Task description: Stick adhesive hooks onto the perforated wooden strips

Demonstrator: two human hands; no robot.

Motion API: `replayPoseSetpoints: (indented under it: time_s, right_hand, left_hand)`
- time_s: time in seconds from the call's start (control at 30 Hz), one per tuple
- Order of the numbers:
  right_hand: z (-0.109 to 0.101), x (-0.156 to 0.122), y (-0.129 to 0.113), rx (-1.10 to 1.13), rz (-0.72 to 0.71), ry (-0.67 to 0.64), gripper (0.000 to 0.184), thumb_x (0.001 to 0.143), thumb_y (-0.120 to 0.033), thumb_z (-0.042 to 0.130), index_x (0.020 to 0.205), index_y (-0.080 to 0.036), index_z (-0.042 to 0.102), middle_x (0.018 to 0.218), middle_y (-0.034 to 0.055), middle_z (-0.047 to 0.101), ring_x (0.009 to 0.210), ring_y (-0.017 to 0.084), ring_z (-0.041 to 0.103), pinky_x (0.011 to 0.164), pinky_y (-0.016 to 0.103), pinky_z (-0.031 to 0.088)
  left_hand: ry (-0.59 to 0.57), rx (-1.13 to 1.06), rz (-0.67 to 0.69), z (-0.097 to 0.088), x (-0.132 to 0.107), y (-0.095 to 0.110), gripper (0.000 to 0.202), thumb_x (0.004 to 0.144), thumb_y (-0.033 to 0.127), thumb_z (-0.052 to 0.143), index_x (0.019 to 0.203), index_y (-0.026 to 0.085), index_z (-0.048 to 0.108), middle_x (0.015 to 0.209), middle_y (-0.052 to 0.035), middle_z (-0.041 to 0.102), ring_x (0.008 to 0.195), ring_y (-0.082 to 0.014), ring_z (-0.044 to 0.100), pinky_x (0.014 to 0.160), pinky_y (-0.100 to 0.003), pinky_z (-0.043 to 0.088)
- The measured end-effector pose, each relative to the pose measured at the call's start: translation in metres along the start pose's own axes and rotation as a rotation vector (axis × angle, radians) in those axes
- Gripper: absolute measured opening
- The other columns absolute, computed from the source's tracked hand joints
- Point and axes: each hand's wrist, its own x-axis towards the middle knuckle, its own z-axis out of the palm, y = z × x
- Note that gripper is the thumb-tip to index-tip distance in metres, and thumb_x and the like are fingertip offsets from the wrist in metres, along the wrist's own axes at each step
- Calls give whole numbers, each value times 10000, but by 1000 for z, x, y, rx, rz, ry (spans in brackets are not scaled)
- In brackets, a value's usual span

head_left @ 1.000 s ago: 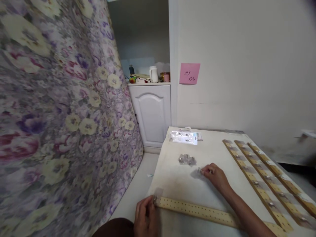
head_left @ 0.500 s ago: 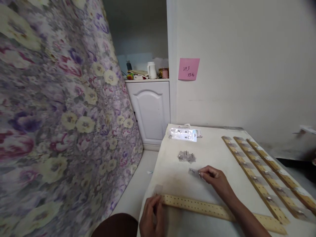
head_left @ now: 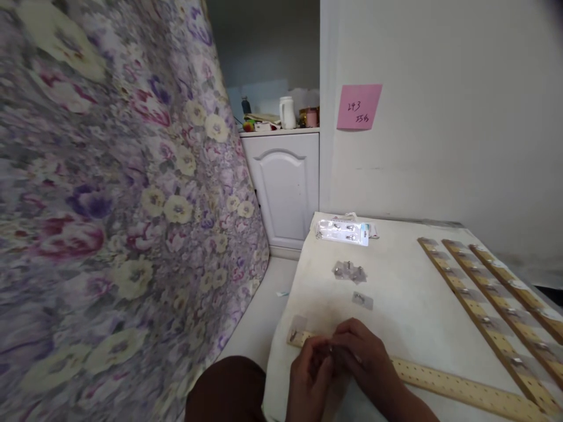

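Pale wood, drilled with rows of holes: in the head view we note a long strip [head_left: 461, 384] along the near side of the table [head_left: 396, 269], running beneath the hands, presumably laid crosswise so both can reach it. Left hand [head_left: 308, 375] and right hand [head_left: 367, 360] are together over it, fingertips meeting at a metal glint; which one grips it, or what it is, we cannot tell. Near the strip's left end sits a metal clip [head_left: 293, 334], its clear tab [head_left: 299, 322] jutting past the far edge. Beyond the hands, one loose tabbed clip [head_left: 362, 300] lies apart from a small cluster of clips [head_left: 349, 271], probably kept within easy reach. Farther off, a clear packet [head_left: 343, 232]. To the right, three clip-bearing strips [head_left: 505, 302] lie side by side, seemingly set aside to free working room.
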Motion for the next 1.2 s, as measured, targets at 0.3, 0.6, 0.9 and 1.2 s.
replayPoseSetpoints:
  time_s: [0.3,0.6,0.9,1.2]
  right_hand:
    - [3,-6,-2,27,-27,73,284,904,-228,436,1105,-297,624,1104,70,566,1026,192,554,856,312,487]
    - [-6,-5,13,238,456,6,260,851,-396,500,1005,-202,578,759,11,635,717,187,606,658,279,475]
    - [-3,11,18,278,444,-68,160,790,-283,516,882,-179,595,680,-7,591,659,164,562,602,255,420]
    - [8,37,33,227,374,-168,120,767,-237,507,786,-176,609,645,-16,569,632,146,518,604,243,383]
  left_hand:
    - [53,-111,-78,2,2,-6,221,805,349,622,952,191,572,808,-2,615,728,-141,571,676,-251,460]
    - [115,59,-71,1,-1,-19,223,797,306,596,984,192,555,783,-9,636,701,-142,586,657,-241,454]
    - [290,249,-34,3,-12,-25,297,782,379,591,1019,199,579,753,10,625,662,-145,583,622,-235,467]
    - [399,674,166,-3,-32,-49,184,880,339,485,860,213,617,743,-10,593,674,-152,575,646,-250,454]
